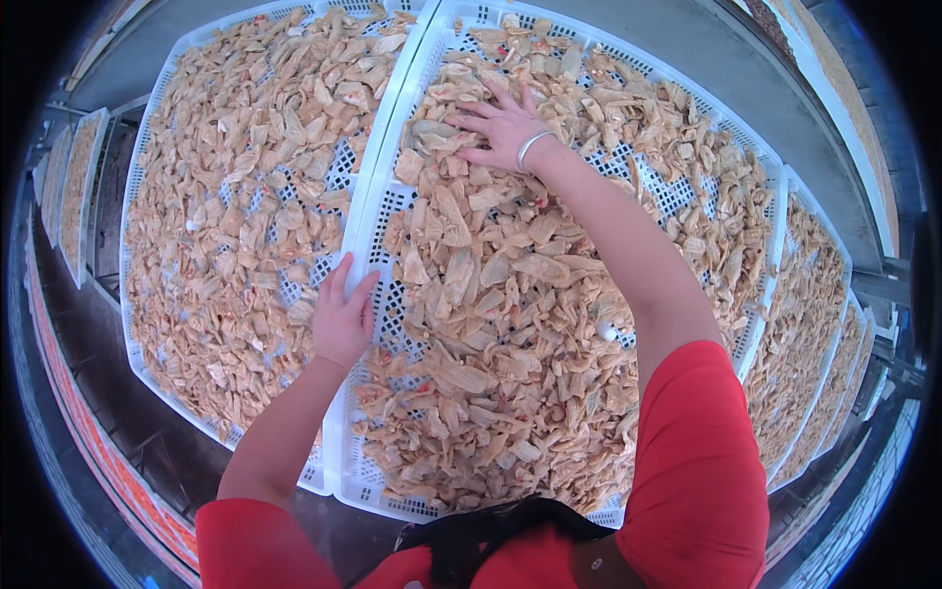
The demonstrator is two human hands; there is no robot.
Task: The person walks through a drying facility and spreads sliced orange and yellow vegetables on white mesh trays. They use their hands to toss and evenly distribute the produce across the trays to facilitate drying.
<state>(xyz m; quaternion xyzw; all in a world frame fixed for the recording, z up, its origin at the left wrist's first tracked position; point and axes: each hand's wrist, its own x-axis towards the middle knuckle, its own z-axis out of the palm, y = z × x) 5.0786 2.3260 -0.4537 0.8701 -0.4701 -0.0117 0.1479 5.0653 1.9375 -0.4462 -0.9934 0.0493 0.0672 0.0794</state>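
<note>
Two white perforated plastic trays stand side by side, both strewn with tan, wrinkled food pieces. My right hand (505, 131), with a silver bracelet at the wrist, lies palm down on the food pieces (471, 260) toward the far left of the right tray (368, 221). Its fingers are spread and touch the pieces; what is under the palm is hidden. On the adjoining rims, nearer to me, rests my left hand (343, 316). Its fingers stretch forward, with the thumb apart. The left tray (130, 245) is beside it.
More loaded trays (800, 324) sit lower at the right. A narrow loaded tray (80, 196) stands at the far left on a metal frame. A grey metal surface (687, 44) runs behind the trays. Small white round objects (606, 331) lie among the pieces.
</note>
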